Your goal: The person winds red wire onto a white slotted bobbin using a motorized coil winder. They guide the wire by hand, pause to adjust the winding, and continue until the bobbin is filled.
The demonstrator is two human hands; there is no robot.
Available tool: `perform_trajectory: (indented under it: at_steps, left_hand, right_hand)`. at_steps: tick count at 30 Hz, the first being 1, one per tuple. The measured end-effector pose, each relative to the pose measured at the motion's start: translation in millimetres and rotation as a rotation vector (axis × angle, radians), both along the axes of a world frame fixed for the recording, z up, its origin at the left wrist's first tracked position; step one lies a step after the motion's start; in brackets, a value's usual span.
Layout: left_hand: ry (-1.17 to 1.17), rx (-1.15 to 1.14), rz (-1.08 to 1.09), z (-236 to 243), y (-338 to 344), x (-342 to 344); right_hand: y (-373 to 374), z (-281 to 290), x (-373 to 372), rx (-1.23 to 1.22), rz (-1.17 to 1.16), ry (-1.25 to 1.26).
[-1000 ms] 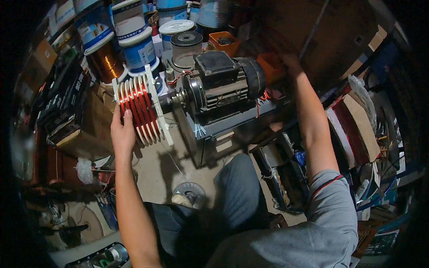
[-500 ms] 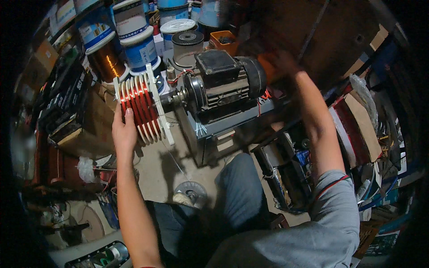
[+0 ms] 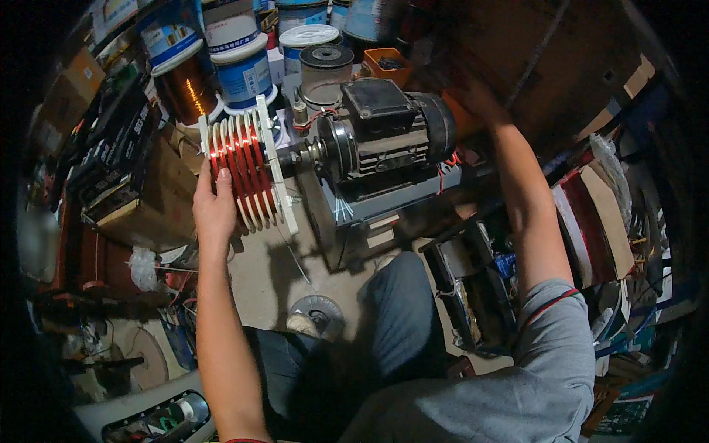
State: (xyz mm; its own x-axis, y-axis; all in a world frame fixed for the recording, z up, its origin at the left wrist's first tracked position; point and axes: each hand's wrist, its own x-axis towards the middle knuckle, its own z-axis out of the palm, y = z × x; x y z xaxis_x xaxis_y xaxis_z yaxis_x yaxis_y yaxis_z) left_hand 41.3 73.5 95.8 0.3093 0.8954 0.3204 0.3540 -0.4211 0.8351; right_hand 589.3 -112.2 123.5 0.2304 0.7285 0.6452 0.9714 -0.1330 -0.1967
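Observation:
My left hand (image 3: 215, 209) rests against the left side of a coil winding former (image 3: 284, 188), its thumb on the near face and its fingers curled behind. Red enamelled copper wire (image 3: 249, 173) fills the slots between the former's pale discs. The former sits on the shaft of a black electric motor (image 3: 384, 148). A thin wire (image 3: 295, 260) runs down from it to a round grey spool (image 3: 316, 314) on the floor. My right hand (image 3: 470, 96) reaches into shadow beyond the motor, beside an orange container (image 3: 459, 122); its fingers are too dark to make out.
Several blue-and-white wire spools (image 3: 247, 77) stack up at the back. A small orange bin (image 3: 386, 66) stands behind the motor, which sits on a grey cabinet (image 3: 354, 221). Cardboard boxes (image 3: 151, 196) lie at left. An open black tray (image 3: 473, 288) sits right of my knee.
The whole view has shifted slightly, so the motor and former appear farther right. My left hand stays on the former, and my right hand stays in the shadow beyond the motor, less blurred now.

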Motion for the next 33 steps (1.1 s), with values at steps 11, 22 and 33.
perform_trajectory:
  at_steps: [11,22,33]
  left_hand:
    - [0.038,0.04,0.029,-1.6,2.6,1.3]
    - [-0.006,-0.008,0.01,1.5,-0.2,4.5]
    - [0.019,0.049,0.014,-4.0,6.5,-5.1]
  right_hand:
    - [-10.3,19.1,-5.5,-0.342,-0.277,0.129]
    - [-18.5,22.3,-6.2,-0.416,-0.146,0.032]
    - [-26.6,39.8,-12.3,-0.273,-0.148,0.651]
